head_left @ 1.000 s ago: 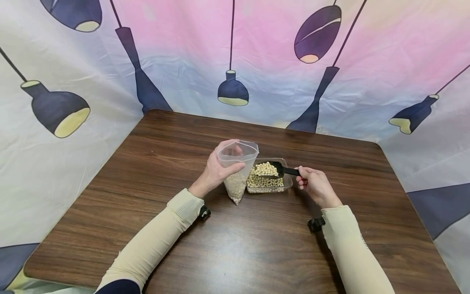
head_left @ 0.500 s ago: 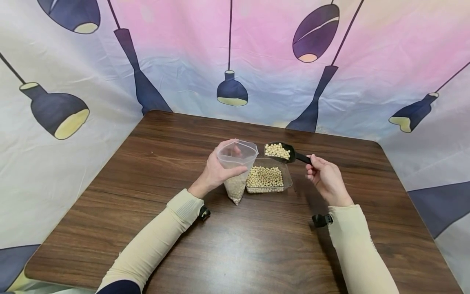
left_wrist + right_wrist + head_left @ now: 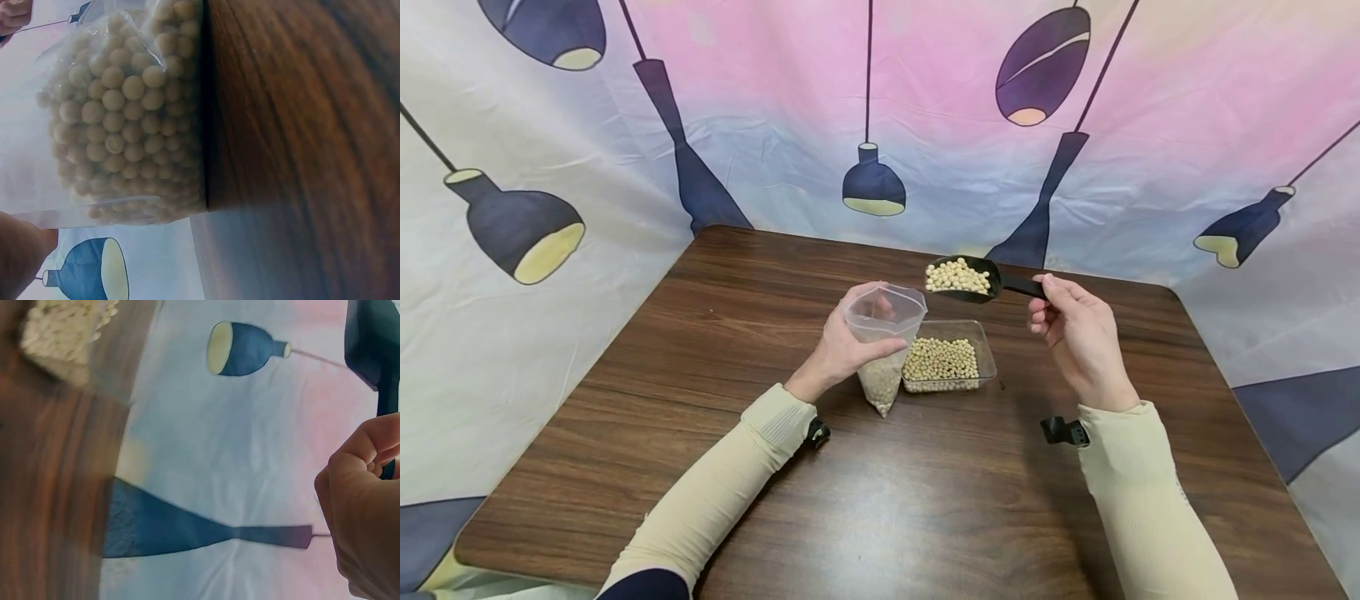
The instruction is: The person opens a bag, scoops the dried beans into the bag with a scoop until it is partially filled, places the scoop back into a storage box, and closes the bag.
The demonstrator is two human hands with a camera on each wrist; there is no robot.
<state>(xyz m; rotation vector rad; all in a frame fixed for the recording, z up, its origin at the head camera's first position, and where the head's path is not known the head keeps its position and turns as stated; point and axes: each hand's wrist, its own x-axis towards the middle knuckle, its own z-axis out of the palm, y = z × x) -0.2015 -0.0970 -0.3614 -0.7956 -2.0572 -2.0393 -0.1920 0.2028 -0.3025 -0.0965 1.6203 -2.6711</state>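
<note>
My left hand grips a clear plastic bag near its top, thumb in front, and the mouth stands wide. Pale round soybeans fill the lower part of the bag, which rests on the table. By its handle, my right hand holds a black scoop heaped with soybeans. The scoop hangs in the air, higher than the bag's mouth and to its right. Below it sits a clear rectangular container with more soybeans inside, right beside the bag. In the right wrist view only the scoop's dark underside shows.
A brown wood-grain table bears the bag and the container. Behind it and at both sides hangs a cloth backdrop printed with lamps. Each wrist wears a black strap.
Out of the container, my right hand has lifted the loaded scoop upward, its forearm shifting a little to the right. The left hand and the bag have stayed in place.
</note>
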